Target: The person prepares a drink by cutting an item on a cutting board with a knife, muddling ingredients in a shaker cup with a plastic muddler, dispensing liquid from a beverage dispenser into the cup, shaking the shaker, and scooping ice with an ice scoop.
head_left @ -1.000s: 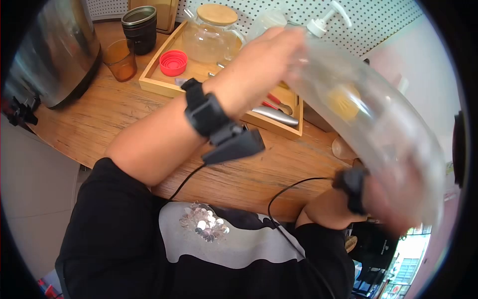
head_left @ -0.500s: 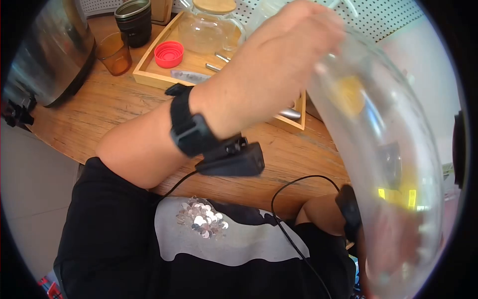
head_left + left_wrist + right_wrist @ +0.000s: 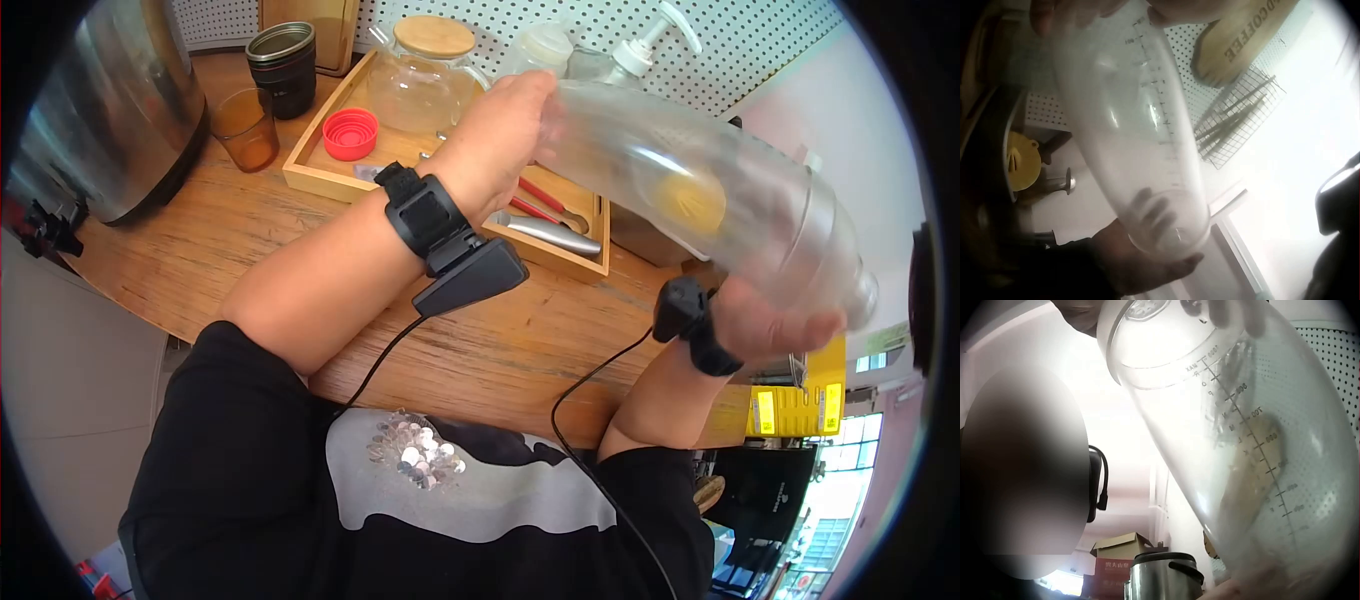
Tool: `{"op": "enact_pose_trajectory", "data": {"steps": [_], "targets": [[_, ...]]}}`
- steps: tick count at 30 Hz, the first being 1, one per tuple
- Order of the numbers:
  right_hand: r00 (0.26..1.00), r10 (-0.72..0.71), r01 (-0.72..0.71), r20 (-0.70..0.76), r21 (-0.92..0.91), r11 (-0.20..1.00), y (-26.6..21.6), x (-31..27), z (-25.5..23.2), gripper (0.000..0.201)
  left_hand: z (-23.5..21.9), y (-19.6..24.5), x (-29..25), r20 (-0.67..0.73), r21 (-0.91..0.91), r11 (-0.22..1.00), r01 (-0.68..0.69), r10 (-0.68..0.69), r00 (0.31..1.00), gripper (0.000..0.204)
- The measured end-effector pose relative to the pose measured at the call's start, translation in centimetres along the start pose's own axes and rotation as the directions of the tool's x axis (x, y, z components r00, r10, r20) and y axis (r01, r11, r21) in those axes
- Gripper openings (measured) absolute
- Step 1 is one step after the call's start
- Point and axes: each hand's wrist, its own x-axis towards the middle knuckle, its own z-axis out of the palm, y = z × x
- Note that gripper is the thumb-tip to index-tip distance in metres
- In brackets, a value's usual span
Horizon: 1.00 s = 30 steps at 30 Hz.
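Both hands hold a clear shaker [image 3: 640, 150] that has a printed measuring scale, tilted in the air over the counter's right side. My left hand [image 3: 505, 125] grips its upper left end; in the left wrist view those fingers [image 3: 1085, 7] lie across the shaker's top. At the lower right, my right hand [image 3: 765, 320] is curled round the capped end, where a small knob [image 3: 862, 300] sticks out. Through the clear wall in the left wrist view, several right-hand fingers show. The shaker and both hands are blurred.
Behind and below the shaker stands a wooden tray [image 3: 325, 183] with a glass teapot [image 3: 415, 95], a red silicone cup [image 3: 350, 134] and a silver-handled tool [image 3: 550, 236]. A black cup [image 3: 283, 85], an amber glass [image 3: 247, 140] and a large metal container [image 3: 105, 110] stand left; a pump bottle [image 3: 638, 58] stands behind.
The shaker came up close to the head camera and stood steeper half a second ago, then went back down and away, flatter. Both hands kept hold and moved with it.
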Motion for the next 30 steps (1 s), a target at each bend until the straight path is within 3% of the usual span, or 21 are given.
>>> {"op": "enact_pose_trajectory", "data": {"steps": [1, 3, 6, 7, 9, 11, 12, 14, 17, 19, 20, 21, 22, 23, 24, 25, 26, 27, 28, 29, 30], "targets": [[0.908, 0.411, -0.202, -0.079, 0.776, 0.597, 0.7, -0.1, 1.3, 0.042, 0.7, 0.7, -0.7, -0.006, 0.077, 0.995, -0.057, 0.058, 0.998, 0.038], [0.897, 0.427, -0.210, -0.110, 0.745, 0.633, 0.7, -1.0, 2.3, 0.043, 2.2, 2.0, -2.5, -0.009, 0.166, 0.980, -0.108, 0.111, 0.994, 0.039], [0.869, 0.462, -0.272, -0.176, 0.610, 0.744, 0.0, -2.6, 2.3, 0.047, 3.0, 1.9, -3.5, 0.227, 0.005, 0.897, -0.441, 0.429, 0.874, 0.036], [0.862, 0.460, -0.281, -0.214, 0.553, 0.784, -0.5, -2.8, 1.8, 0.048, 1.9, 0.8, -2.4, 0.243, -0.001, 0.900, -0.435, 0.422, 0.873, 0.036], [0.852, 0.435, -0.282, -0.291, 0.445, 0.850, -1.4, -2.1, 1.6, 0.051, -0.2, -0.9, -0.3, 0.041, -0.037, 0.996, -0.086, 0.088, 0.995, 0.037], [0.852, 0.408, -0.267, -0.327, 0.400, 0.877, -2.2, -1.2, 1.4, 0.052, -0.6, -1.3, 0.2, 0.002, -0.009, 0.997, -0.081, 0.081, 0.997, 0.037], [0.826, 0.472, -0.338, -0.309, 0.400, 0.852, -2.5, -1.2, 1.0, 0.051, -0.7, -1.3, 0.4, -0.050, 0.027, 0.998, -0.055, 0.056, 0.997, 0.036], [0.751, 0.603, -0.487, -0.270, 0.392, 0.781, -2.6, -1.7, 0.7, 0.048, 1.4, 0.7, -2.2, 0.127, 0.104, 0.955, -0.277, 0.264, 0.956, 0.035], [0.590, 0.774, -0.704, -0.232, 0.322, 0.633, -3.6, -2.8, -1.1, 0.045, 2.9, 2.8, -4.5, 0.246, 0.207, 0.876, -0.435, 0.384, 0.890, 0.043], [0.475, 0.846, -0.800, -0.242, 0.284, 0.529, -4.1, -2.4, -2.2, 0.044, 0.7, 1.1, -2.1, 0.245, 0.243, 0.887, -0.394, 0.337, 0.909, 0.045], [0.415, 0.877, -0.839, -0.242, 0.272, 0.472, -4.3, -2.0, -2.3, 0.044, -0.6, -0.2, -0.6, 0.108, 0.168, 0.968, -0.188, 0.172, 0.979, 0.045], [0.422, 0.872, -0.833, -0.249, 0.273, 0.481, -3.8, -1.3, -1.0, 0.044, -1.1, -0.6, 0.2, -0.019, 0.062, 0.998, 0.016, -0.014, 1.000, 0.046], [0.576, 0.783, -0.563, -0.235, 0.580, 0.588, -2.5, -0.2, 1.5, 0.043, -0.8, -0.2, 0.1, -0.014, 0.057, 0.998, 0.006, -0.005, 1.000, 0.046], [0.691, 0.667, -0.207, -0.278, 0.808, 0.551, -1.6, 0.2, 3.2, 0.044, -0.6, 0.0, -0.2, 0.013, 0.084, 0.995, -0.054, 0.053, 0.999, 0.041], [0.691, 0.665, -0.198, -0.283, 0.811, 0.551, -2.5, 2.9, 1.7, 0.044, -0.3, 0.3, -0.6, 0.047, 0.110, 0.987, -0.114, 0.109, 0.993, 0.036], [0.956, 0.190, -0.272, 0.225, 0.428, 0.862, -4.5, 7.4, -1.6, 0.037, 0.6, 1.1, -1.6, 0.049, 0.114, 0.987, -0.117, 0.112, 0.993, 0.036], [0.582, -0.090, 0.053, 0.808, 0.073, 0.996, -5.5, 9.7, -3.5, 0.036, 2.0, 2.1, -3.3, 0.126, 0.115, 0.968, -0.221, 0.207, 0.970, 0.036], [0.580, -0.077, 0.045, 0.811, 0.063, 0.997, -5.3, 8.8, -3.3, 0.036, 3.0, 2.7, -4.3, 0.205, 0.104, 0.942, -0.319, 0.294, 0.934, 0.037], [0.776, 0.026, -0.145, 0.630, 0.138, 0.980, -4.9, 7.2, -2.5, 0.034, 3.5, 2.8, -4.5, 0.168, 0.034, 0.929, -0.369, 0.359, 0.918, 0.036], [0.896, 0.172, -0.292, 0.410, 0.253, 0.922, -4.5, 5.3, -1.2, 0.032, 3.0, 2.4, -3.9, 0.177, 0.027, 0.932, -0.361, 0.351, 0.919, 0.036], [0.926, 0.338, -0.378, 0.170, 0.400, 0.835, -4.0, 3.4, 0.2, 0.031, 1.7, 1.8, -2.5, 0.141, 0.034, 0.963, -0.266, 0.259, 0.956, 0.036]]}}
